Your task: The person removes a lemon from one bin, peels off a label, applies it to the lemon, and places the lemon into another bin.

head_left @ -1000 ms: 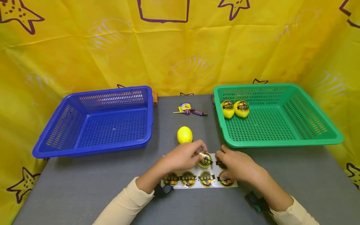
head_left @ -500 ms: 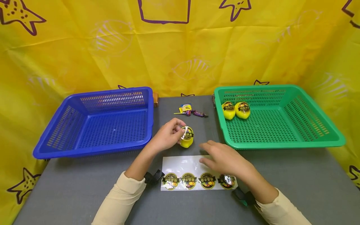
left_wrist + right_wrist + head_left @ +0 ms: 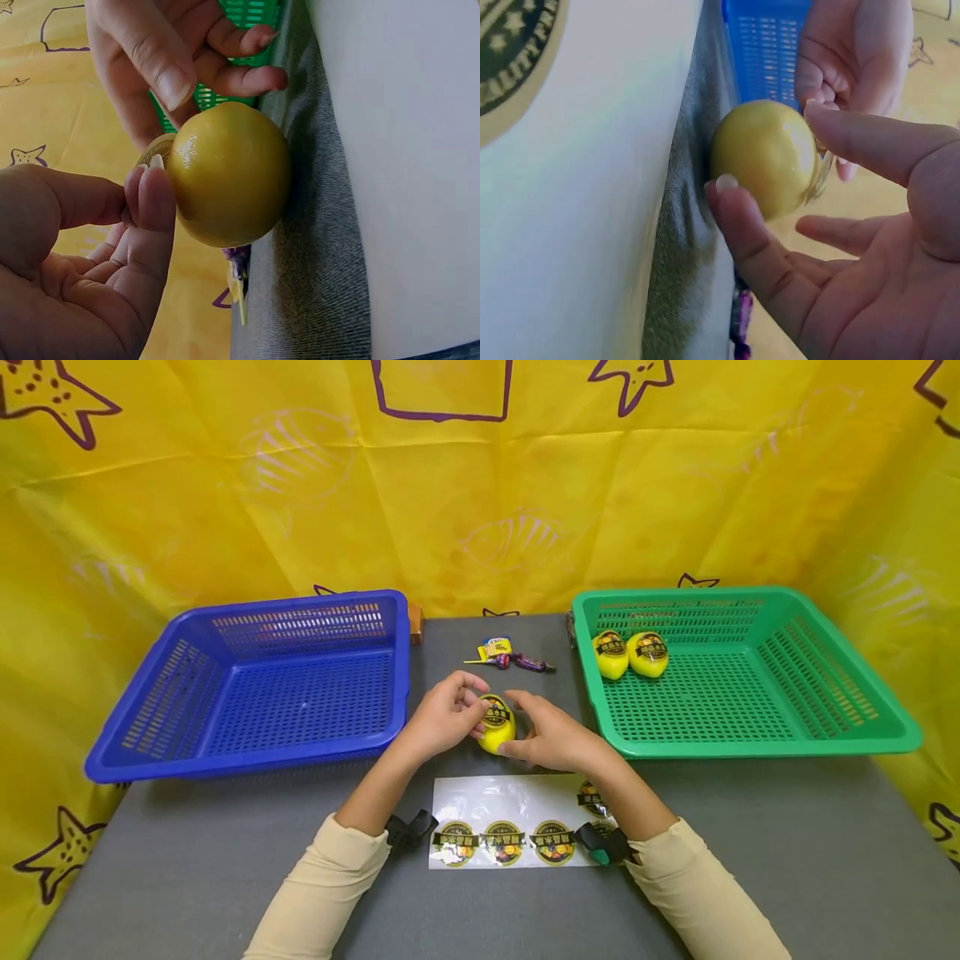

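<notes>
A yellow lemon point(image 3: 497, 740) stands on the table in the middle of the head view. A round black-and-gold sticker point(image 3: 495, 712) lies against its top. My left hand point(image 3: 446, 717) pinches the sticker's edge between thumb and finger, at the lemon's left side; the left wrist view shows the pinch point(image 3: 154, 157). Around the lemon's right side my right hand point(image 3: 558, 737) spreads its fingers, with the thumb low by the fruit. Whether those fingertips touch it, I cannot tell. Just in front lies a white sticker sheet point(image 3: 487, 797), its lower row of stickers partly covered by my right wrist.
A blue basket point(image 3: 300, 702) stands at the left. In the green basket point(image 3: 705, 710) at the right sit two stickered lemons point(image 3: 647, 654). Behind the middle lemon lie a lollipop point(image 3: 501, 661), a yellow packet point(image 3: 493, 648) and a purple-wrapped sweet point(image 3: 531, 663). A yellow curtain point(image 3: 480, 485) hangs behind.
My left hand has lifted a sticker off the sheet and brought it onto the lemon. My right hand has left the sheet and moved up and left to the lemon's right side.
</notes>
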The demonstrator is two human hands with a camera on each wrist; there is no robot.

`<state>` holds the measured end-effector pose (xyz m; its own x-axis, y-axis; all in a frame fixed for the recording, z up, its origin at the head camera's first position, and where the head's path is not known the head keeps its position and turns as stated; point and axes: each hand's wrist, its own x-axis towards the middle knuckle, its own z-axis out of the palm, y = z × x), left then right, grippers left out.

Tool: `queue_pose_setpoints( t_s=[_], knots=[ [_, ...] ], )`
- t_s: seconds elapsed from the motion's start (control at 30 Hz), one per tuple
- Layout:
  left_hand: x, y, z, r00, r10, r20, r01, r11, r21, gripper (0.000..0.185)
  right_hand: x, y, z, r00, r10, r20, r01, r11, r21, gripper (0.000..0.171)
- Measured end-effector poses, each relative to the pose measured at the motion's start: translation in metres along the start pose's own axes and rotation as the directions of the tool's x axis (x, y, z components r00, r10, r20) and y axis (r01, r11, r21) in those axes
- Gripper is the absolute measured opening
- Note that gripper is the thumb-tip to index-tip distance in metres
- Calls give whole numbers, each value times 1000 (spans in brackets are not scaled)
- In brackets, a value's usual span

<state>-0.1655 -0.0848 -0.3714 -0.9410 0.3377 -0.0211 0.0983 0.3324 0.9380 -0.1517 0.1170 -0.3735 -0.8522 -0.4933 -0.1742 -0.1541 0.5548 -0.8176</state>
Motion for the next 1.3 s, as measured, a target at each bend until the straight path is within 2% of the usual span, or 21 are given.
queue_pose_setpoints(
  t_s=[0.17, 0.3, 0.47, 0.57, 0.7, 0.93, 1.3],
  knots=[
    [1, -2, 2, 1000, -14, -14, 14, 1000, 10, 23, 7, 2, 3, 999, 43, 12, -44, 993, 112, 83],
    [1, -3, 2, 1000, -15, -21, 15, 1000, 11, 24, 10, 4, 5, 999, 46, 26, -51, 975, 215, 74],
    [1, -4, 2, 1000, -6, -31, 7, 1000, 15, 23, 13, 8, 7, 999, 34, 31, -43, 930, 366, 58],
    [2, -5, 1, 999, -9, -40, 10, 1000, 20, 23, 14, 9, 9, 998, 38, 51, -57, 902, 429, 58],
    [1, -5, 1, 999, -25, -46, 26, 999, 23, 24, 15, 9, 9, 995, 56, 77, -87, 869, 487, 57],
    [1, -4, 1, 998, -37, -51, 40, 998, 51, 25, 18, 9, 15, 993, 96, 68, -118, 803, 585, 41],
    [1, -3, 0, 999, -39, -19, 40, 998, 44, 28, 23, 8, 25, 989, 139, -41, -94, 828, 553, 36]
  ],
)
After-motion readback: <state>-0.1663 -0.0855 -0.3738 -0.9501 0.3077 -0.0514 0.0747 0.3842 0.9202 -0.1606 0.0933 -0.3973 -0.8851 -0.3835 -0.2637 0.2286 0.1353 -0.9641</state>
